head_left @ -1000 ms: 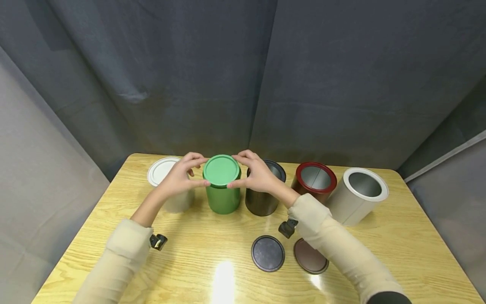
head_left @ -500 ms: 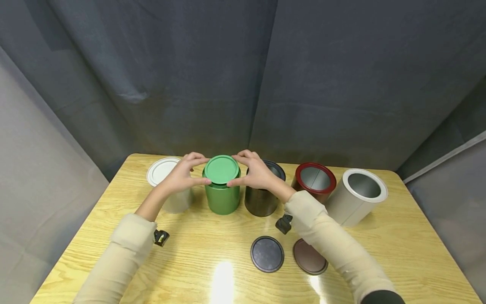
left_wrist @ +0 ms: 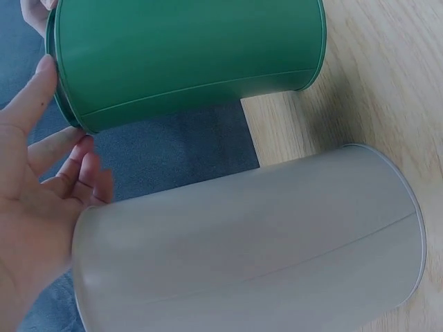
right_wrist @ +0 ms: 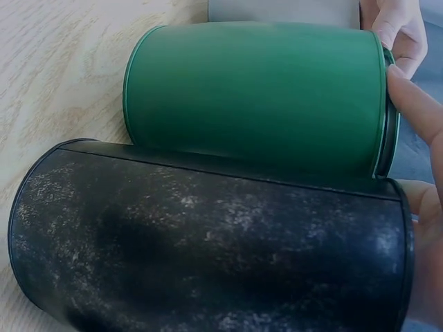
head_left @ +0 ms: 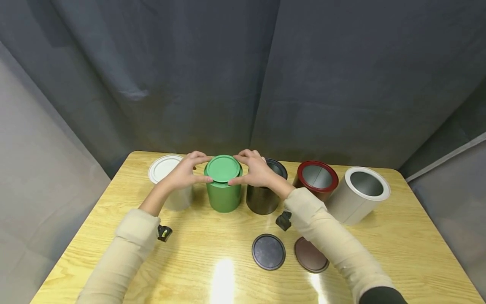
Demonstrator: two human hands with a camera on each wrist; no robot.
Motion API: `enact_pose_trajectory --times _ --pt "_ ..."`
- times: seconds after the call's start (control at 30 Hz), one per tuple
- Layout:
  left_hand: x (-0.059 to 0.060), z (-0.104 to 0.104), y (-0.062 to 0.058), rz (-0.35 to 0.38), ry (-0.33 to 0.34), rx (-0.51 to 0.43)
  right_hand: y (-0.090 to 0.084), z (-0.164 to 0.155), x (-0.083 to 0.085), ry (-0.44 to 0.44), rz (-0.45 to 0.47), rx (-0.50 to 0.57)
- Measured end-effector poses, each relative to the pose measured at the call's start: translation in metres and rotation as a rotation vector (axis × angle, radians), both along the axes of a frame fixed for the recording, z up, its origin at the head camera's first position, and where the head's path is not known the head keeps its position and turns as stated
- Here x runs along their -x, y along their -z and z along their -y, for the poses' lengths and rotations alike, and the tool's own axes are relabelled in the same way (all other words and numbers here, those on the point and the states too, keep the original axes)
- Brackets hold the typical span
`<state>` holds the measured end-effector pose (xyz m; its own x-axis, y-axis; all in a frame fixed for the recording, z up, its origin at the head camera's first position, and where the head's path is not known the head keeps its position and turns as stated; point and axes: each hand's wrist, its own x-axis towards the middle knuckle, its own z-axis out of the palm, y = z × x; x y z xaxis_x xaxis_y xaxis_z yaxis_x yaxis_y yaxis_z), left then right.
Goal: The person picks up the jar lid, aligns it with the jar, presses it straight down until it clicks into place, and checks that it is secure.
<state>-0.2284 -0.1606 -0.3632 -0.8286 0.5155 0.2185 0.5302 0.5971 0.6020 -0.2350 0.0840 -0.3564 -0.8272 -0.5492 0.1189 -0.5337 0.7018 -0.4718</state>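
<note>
Standing at the far left of the row on the wooden table (head_left: 114, 236), a grey tin (head_left: 178, 198) with a white lid (head_left: 164, 168) is partly hidden behind the left hand (head_left: 181, 176). That hand's fingers (head_left: 197, 157) and thumb are curled round the left edge of the green lid (head_left: 223, 169), which sits on top of the upright green tin (head_left: 224, 196), just beside the grey tin. The lid's right edge is pinched in the same way by the right hand (head_left: 258, 172). Next, close beside the green tin, an open black tin (head_left: 263, 198) is seen, then an open red-rimmed tin (head_left: 317, 179) and an open white tin (head_left: 358, 196). Nearer the person, a black lid (head_left: 268, 252) and a brown lid (head_left: 311, 255) lie flat on the table.
</note>
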Motion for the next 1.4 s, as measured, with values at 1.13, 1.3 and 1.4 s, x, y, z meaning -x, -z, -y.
enact_pose_trajectory --times 1.13,1.3,1.4 --pt "0.0012 0.0008 -0.0008 0.032 -0.002 0.036 0.0088 -0.0051 0.0022 0.019 -0.033 0.101" --pt "0.0011 -0.0017 -0.0009 0.044 -0.007 0.031 0.0088 -0.0045 0.0020 0.043 -0.014 0.082" --pt "0.0011 -0.0037 -0.0017 0.049 -0.004 0.031 0.0090 -0.0048 0.0016 0.054 -0.007 0.077"
